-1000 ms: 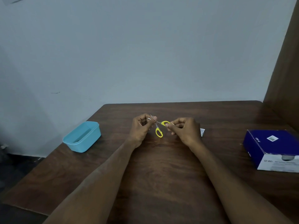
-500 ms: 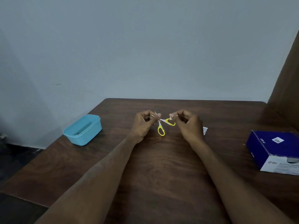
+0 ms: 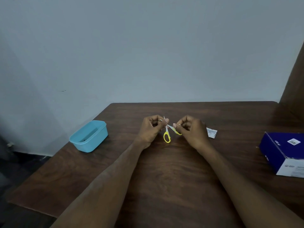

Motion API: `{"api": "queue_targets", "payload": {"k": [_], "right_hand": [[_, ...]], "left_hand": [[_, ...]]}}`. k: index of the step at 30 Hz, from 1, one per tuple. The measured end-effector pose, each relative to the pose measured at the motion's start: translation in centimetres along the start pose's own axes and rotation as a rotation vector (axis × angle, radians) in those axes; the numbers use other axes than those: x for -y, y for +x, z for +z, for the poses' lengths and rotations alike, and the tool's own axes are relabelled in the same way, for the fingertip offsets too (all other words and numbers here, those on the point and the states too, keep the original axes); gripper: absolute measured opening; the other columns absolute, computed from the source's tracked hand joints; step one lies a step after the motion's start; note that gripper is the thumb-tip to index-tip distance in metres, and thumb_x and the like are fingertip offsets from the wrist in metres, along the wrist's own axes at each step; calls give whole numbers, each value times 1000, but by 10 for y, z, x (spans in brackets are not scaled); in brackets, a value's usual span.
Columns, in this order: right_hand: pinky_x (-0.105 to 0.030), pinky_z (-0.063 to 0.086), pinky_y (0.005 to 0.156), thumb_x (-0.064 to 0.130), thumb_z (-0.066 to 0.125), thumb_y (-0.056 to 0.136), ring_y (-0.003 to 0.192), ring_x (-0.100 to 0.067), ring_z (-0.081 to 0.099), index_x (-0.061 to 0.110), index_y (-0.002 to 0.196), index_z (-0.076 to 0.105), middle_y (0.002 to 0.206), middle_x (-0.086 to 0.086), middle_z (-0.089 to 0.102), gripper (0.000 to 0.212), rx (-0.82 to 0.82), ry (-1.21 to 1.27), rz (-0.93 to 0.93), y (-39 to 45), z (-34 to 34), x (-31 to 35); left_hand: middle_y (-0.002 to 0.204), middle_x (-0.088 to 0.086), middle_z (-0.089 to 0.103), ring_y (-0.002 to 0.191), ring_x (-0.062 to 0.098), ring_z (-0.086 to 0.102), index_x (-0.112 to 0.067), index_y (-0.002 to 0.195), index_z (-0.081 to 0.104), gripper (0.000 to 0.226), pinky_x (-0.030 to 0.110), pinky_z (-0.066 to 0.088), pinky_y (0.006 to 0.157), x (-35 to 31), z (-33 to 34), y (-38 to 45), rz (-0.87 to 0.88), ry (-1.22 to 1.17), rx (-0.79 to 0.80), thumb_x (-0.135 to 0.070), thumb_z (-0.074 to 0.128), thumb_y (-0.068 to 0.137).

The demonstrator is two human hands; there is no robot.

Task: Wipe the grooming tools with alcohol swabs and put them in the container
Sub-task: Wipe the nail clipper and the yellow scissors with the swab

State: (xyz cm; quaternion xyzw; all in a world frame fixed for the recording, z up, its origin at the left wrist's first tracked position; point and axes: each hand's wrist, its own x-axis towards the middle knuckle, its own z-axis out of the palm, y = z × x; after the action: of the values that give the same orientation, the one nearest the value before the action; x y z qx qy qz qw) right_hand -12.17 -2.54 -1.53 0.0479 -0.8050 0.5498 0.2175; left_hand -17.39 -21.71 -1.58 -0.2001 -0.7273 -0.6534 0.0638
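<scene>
From the head camera I see both hands meeting just above centre of the frame, over the dark wooden worktop (image 3: pixel 172 170). My left hand (image 3: pixel 152 129) has its grip closed on the blade end of a small pair of yellow-handled scissors (image 3: pixel 167 134): the fingers curl in and the thumb presses against the metal, with thin pointed tips poking up past the thumb. One yellow loop hangs free below the hands, close to the wood; whether it touches I cannot tell. My right hand (image 3: pixel 191 130) is also closed in a pinch, thumb and forefinger on the second arm of the scissors, whose yellow loop is mostly hidden behind the fingers. Something pale shows at that pinch, but it is too small for me to say whether it is a swab or bare metal.

The light blue container (image 3: pixel 89 137) sits at the left of the frame near the worktop's edge, well apart from the hands, lid off; a dark shape lies inside that I cannot identify. Just right of my right hand a small white sachet (image 3: pixel 212 132) lies flat on the wood. At the far right edge is a blue and white box (image 3: pixel 286 152), partly cut off by the frame. A plain grey wall fills the upper half.
</scene>
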Motion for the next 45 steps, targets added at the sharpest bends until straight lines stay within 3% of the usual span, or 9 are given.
{"api": "queue_targets", "payload": {"k": [7,13,22,24,27,33,36,41,45], "right_hand": [[-35,66,66,8,85,90,69,-18,80,6,84,69,76,-6,80,17,25,159,76,-5,-8,-1],[-28,62,52,16,83,93,58,-15,77,9,82,72,73,1,79,18,-258,163,85,-2,-16,2],[-31,60,87,28,72,101,96,-21,79,16,103,83,98,-4,83,16,121,412,231,0,-9,3],[-31,62,87,17,77,97,94,-23,81,13,109,80,96,-8,83,13,203,451,199,-3,-8,4],[-34,65,82,6,82,91,83,-21,82,13,107,80,88,-6,83,17,157,339,151,-5,-7,2],[-26,62,63,27,101,69,61,-13,76,18,80,80,68,0,78,26,-46,170,156,-4,-11,0],[-23,58,66,29,104,64,67,-8,75,20,82,80,73,2,79,31,-101,143,154,-2,-9,-2],[-26,56,88,13,94,79,84,-5,75,20,111,78,86,3,83,36,57,305,118,-2,-10,-2],[-18,49,75,23,98,73,78,0,73,22,101,76,80,6,82,35,3,262,152,-2,-12,-5]], "left_hand": [[76,9,72,61,8,56,-14,77,69,24,21,43,59,2,0,0,0,10,-35,-19,76,100],[71,6,68,58,10,48,-10,78,70,24,27,37,58,-1,1,-1,-6,-5,-25,-18,75,100],[72,12,61,64,16,49,-12,79,71,22,28,36,58,-2,-1,-2,9,-36,50,-20,77,99],[72,5,66,63,10,54,-19,76,71,23,21,38,57,-1,0,-2,22,-43,28,-20,78,98],[74,-2,72,62,0,59,-20,74,70,26,15,43,59,1,-1,0,36,-44,23,-16,76,99],[77,8,71,59,-1,55,-14,74,68,27,15,42,59,2,-1,1,49,-66,24,-13,75,100],[78,9,72,59,-1,54,-13,74,68,27,15,41,59,2,-1,1,55,-68,25,-14,75,100],[78,7,74,60,1,53,-22,71,71,30,17,40,59,1,-2,0,55,-71,5,-17,76,99],[77,1,75,60,0,54,-25,70,72,30,17,41,59,0,-2,0,60,-54,14,-20,77,99]]}}
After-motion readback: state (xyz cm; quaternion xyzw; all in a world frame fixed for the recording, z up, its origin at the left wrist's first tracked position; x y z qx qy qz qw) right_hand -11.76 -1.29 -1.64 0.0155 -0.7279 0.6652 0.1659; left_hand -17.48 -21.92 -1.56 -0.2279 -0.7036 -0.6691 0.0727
